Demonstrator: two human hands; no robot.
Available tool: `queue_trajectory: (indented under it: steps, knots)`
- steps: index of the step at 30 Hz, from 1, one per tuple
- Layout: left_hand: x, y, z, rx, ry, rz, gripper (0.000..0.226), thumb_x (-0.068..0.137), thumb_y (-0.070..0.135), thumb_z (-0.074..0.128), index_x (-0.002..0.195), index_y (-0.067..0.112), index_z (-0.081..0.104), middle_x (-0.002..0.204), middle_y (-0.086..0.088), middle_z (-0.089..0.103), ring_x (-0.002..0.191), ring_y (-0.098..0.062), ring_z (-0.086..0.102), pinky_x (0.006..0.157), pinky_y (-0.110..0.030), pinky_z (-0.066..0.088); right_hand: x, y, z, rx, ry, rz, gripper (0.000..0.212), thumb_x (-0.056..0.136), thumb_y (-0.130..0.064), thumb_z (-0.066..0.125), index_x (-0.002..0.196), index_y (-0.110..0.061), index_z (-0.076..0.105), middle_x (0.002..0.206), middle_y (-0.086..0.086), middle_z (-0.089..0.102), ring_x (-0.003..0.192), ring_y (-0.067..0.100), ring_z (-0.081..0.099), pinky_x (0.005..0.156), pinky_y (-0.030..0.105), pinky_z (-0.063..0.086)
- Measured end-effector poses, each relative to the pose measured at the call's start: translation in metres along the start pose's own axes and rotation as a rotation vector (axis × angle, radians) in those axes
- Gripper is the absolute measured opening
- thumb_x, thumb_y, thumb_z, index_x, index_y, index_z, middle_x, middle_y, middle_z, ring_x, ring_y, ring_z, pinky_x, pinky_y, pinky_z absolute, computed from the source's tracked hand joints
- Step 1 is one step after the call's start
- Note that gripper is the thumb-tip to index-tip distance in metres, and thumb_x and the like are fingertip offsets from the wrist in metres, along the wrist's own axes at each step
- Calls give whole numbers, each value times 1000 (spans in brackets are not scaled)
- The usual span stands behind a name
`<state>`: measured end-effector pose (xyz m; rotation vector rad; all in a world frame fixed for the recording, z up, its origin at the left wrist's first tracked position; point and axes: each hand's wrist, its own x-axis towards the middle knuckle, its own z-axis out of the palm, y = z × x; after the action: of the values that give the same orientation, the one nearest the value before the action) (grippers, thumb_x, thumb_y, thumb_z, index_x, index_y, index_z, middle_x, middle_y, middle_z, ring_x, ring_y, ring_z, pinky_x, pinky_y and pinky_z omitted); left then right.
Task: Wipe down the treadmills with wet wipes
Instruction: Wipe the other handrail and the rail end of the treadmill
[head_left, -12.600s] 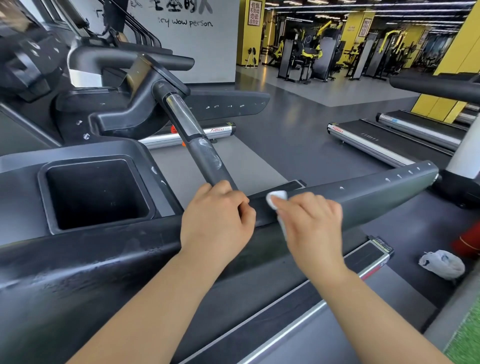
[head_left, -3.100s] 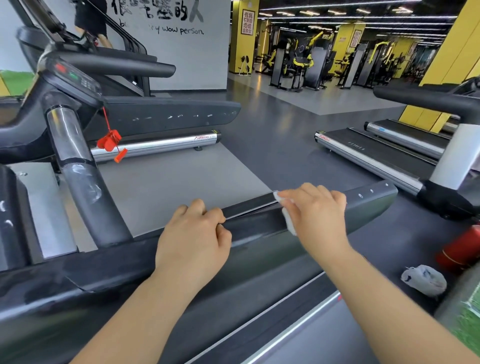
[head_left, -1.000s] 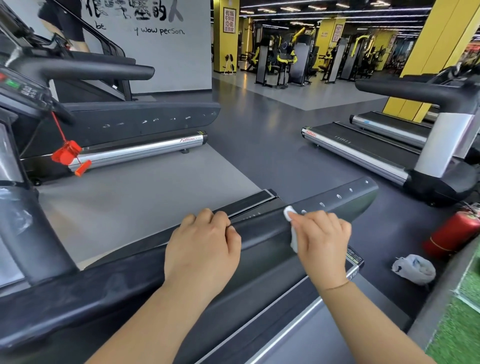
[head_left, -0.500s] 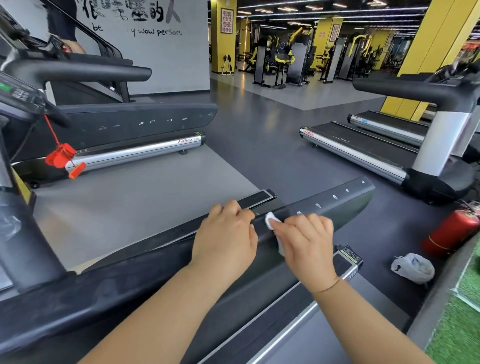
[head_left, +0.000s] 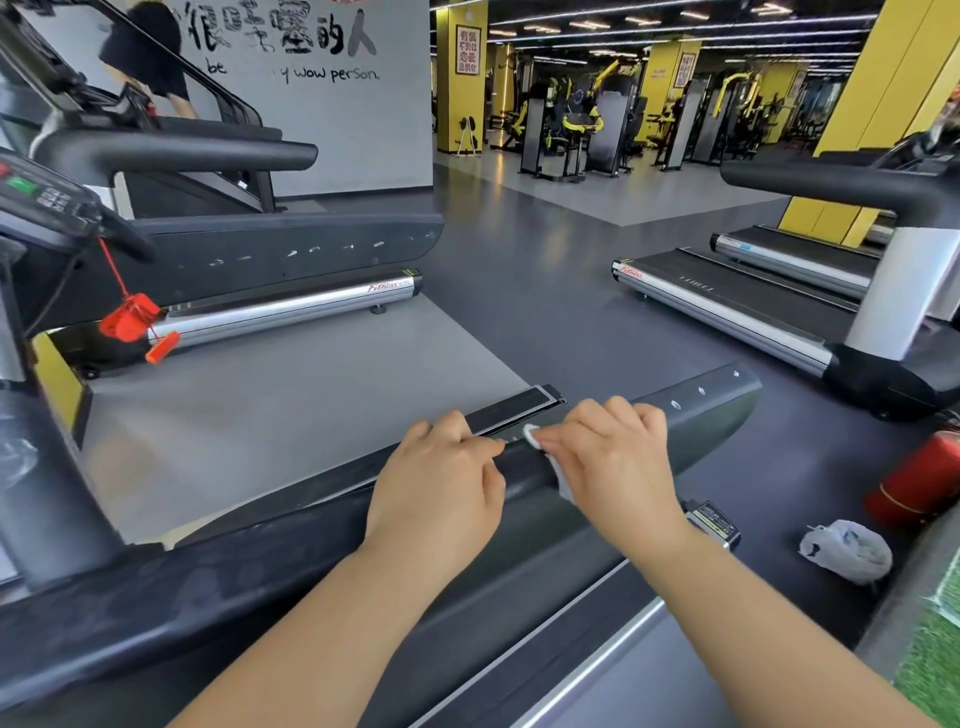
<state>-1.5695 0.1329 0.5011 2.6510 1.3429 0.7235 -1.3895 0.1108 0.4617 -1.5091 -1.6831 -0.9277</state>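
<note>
Trainee: Hands first. What is each one doing?

Lead: The left hand (head_left: 441, 483) has its fingers curled over the top of the treadmill's (head_left: 649, 691) handrail (head_left: 722, 405) and grips it. The right hand (head_left: 618, 462), just beside it toward 2 o'clock, is bunched round the wet wipe (head_left: 532, 435) and presses it onto the rail's top. Only a white corner shows at the fingertips, plus a fold under the palm.

Trainee: What has changed in the last second?

Lead: A second ago there was a clear gap between the hands, with the wipe further out along the rail. Now the left hand has slid up and the wipe has come back, so they sit almost knuckle to knuckle. I read that as back-and-forth scrubbing of one stretch. The studded tip beyond probably still needs doing.

Trainee: Which way does the rail run?

Lead: Its long axis goes from 8 o'clock to 2 o'clock, and the rounded free end points to 2. The wipe sits near mid-frame, on the rail's outer part.

Trainee: And around it?

Lead: There is a crumpled pale bundle (head_left: 844, 551) on the floor at 4 o'clock and a red extinguisher (head_left: 914, 488) at 3. A red safety clip (head_left: 130, 317) hangs at 9. The neighbouring treadmill (head_left: 280, 306) is at 10, and the far treadmill (head_left: 727, 301) is at 2.
</note>
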Motion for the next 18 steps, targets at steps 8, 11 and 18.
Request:
queue_trajectory:
  steps: [8, 11, 18]
  knots:
    - [2, 5, -3, 34, -50, -44, 41, 99, 30, 32, 134, 38, 50, 113, 11, 47, 102, -12, 41, 81, -17, 32, 15, 42, -15, -63, -47, 155, 19, 82, -23, 58, 74, -29, 74, 63, -2, 52, 53, 26, 48, 62, 35, 35]
    - [1, 4, -2, 14, -49, -57, 39, 97, 28, 36, 131, 35, 55, 109, 7, 49, 100, -15, 42, 81, -20, 34, 7, 0, -12, -6, 7, 5, 15, 76, -16, 64, 75, -30, 69, 62, -3, 50, 53, 25, 46, 58, 36, 40]
    - [1, 8, -5, 45, -50, -66, 40, 98, 29, 33, 131, 37, 54, 110, 8, 49, 100, -13, 43, 79, -16, 30, -29, 20, 1, -32, 113, -10, 16, 91, -16, 55, 97, -30, 55, 66, -5, 55, 68, 17, 39, 73, 32, 30]
